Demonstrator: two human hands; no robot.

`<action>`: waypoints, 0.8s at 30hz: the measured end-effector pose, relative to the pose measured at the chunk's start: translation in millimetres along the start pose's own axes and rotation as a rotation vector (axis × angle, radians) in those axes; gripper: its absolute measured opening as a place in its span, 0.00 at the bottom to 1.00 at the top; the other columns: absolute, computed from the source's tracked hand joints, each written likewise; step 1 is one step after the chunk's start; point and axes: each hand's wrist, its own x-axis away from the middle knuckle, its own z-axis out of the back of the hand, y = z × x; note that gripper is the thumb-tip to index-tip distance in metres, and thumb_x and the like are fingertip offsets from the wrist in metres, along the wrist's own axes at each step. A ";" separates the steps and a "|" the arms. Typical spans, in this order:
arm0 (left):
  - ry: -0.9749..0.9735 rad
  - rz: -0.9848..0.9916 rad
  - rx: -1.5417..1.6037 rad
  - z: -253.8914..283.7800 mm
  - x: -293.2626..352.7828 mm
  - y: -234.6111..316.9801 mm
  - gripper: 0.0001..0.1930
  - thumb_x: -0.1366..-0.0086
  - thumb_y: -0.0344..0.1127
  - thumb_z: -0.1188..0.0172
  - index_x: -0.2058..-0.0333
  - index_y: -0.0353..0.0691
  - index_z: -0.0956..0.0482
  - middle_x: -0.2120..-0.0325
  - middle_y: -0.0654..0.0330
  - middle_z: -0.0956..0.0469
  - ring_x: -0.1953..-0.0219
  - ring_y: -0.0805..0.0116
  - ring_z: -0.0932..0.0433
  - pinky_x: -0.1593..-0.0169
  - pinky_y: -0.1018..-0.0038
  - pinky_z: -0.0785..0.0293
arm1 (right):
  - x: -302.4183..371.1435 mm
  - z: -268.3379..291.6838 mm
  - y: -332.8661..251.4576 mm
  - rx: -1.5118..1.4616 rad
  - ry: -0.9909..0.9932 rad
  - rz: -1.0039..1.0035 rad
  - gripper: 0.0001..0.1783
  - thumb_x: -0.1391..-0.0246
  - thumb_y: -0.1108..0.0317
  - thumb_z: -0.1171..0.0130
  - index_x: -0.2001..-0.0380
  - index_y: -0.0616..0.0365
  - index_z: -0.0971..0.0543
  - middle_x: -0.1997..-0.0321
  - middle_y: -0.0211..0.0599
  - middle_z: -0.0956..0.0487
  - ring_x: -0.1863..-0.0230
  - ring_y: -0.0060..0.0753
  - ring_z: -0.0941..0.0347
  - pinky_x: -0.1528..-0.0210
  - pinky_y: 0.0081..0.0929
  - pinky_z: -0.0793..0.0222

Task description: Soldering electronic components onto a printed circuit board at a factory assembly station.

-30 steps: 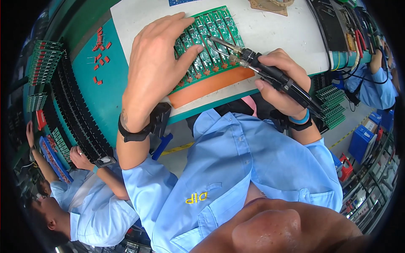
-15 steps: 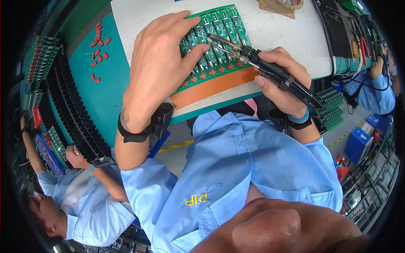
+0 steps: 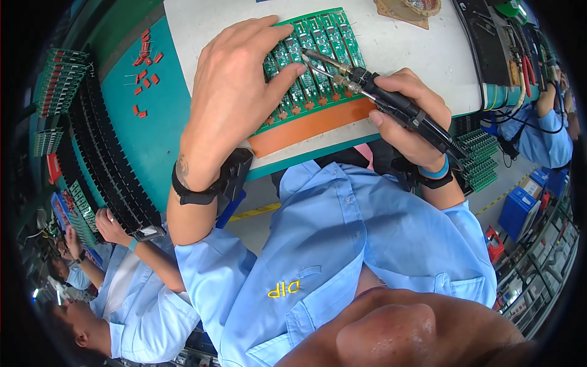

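Note:
A green circuit board panel [image 3: 339, 38] made of several narrow strips lies on a white sheet, its near edge along an orange-brown strip [image 3: 318, 127]. Across its left part rests my left hand [image 3: 239, 79], fingers and thumb stretched out over the boards and covering that side. My right hand [image 3: 419, 113] is wrapped round the black handle of a soldering iron [image 3: 397, 101]. Two slim metal ends of the iron reach left over the panel, close to my left thumb. Whether they touch a joint, I cannot tell.
Loose red components [image 3: 145, 74] lie on the green mat [image 3: 122, 58] at left. Beyond them runs a black slotted rail [image 3: 113, 156], with a co-worker's hand [image 3: 112, 227] at its near end. Stacked green boards [image 3: 478, 160] stand right; pliers [image 3: 527, 68] lie farther back.
My hands and the iron stay almost where they were. At left, the co-worker's far arm has drawn back from the racks, and the view has shifted slightly.

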 end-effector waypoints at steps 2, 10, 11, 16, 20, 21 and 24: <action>0.000 0.000 0.002 1.6 -1.3 -0.1 0.23 0.41 0.35 0.25 0.47 0.37 0.16 0.44 0.50 0.18 0.40 0.48 0.22 0.38 0.59 0.25 | -0.3 1.1 -1.4 0.005 -0.003 0.006 0.26 0.56 0.81 0.28 0.50 0.67 0.18 0.64 0.41 0.16 0.65 0.32 0.21 0.62 0.25 0.26; 0.001 0.003 0.006 5.2 -1.7 1.2 0.24 0.42 0.35 0.25 0.47 0.37 0.16 0.43 0.49 0.19 0.40 0.47 0.22 0.37 0.59 0.25 | 2.7 7.3 -4.7 -0.007 -0.023 0.000 0.24 0.51 0.79 0.29 0.49 0.72 0.21 0.63 0.47 0.19 0.62 0.36 0.22 0.57 0.31 0.27; 0.002 0.005 0.010 5.7 -1.8 1.5 0.24 0.42 0.35 0.25 0.47 0.37 0.16 0.43 0.49 0.19 0.40 0.47 0.22 0.37 0.59 0.25 | 3.0 8.4 -5.1 -0.005 -0.021 0.025 0.25 0.51 0.79 0.29 0.49 0.72 0.21 0.63 0.47 0.19 0.62 0.37 0.22 0.57 0.31 0.27; 0.024 -0.009 -0.044 7.6 1.7 0.8 0.24 0.42 0.35 0.25 0.46 0.38 0.16 0.43 0.49 0.19 0.40 0.47 0.22 0.37 0.59 0.25 | 2.3 4.1 -8.2 -0.004 -0.028 0.052 0.25 0.52 0.78 0.29 0.49 0.71 0.21 0.64 0.47 0.19 0.63 0.37 0.23 0.58 0.31 0.27; -0.007 0.012 -0.003 15.6 3.2 -1.4 0.25 0.42 0.36 0.25 0.46 0.39 0.16 0.43 0.49 0.19 0.40 0.47 0.22 0.37 0.58 0.25 | -4.7 -3.7 -9.2 0.006 -0.024 0.040 0.24 0.56 0.80 0.28 0.52 0.69 0.18 0.64 0.44 0.16 0.65 0.35 0.22 0.61 0.28 0.27; -0.006 0.013 -0.003 16.4 4.6 -3.6 0.25 0.42 0.36 0.25 0.46 0.39 0.16 0.43 0.49 0.19 0.40 0.47 0.22 0.37 0.58 0.25 | -6.3 -5.6 -8.7 0.011 -0.019 0.040 0.24 0.58 0.81 0.28 0.53 0.67 0.17 0.63 0.43 0.15 0.65 0.34 0.21 0.62 0.27 0.26; -0.039 0.020 -0.062 18.3 8.0 -11.2 0.25 0.42 0.37 0.25 0.46 0.40 0.16 0.42 0.49 0.19 0.40 0.47 0.22 0.37 0.58 0.26 | -8.5 -10.9 -6.4 0.014 -0.016 0.044 0.24 0.58 0.81 0.28 0.53 0.67 0.17 0.63 0.43 0.15 0.65 0.34 0.21 0.62 0.27 0.26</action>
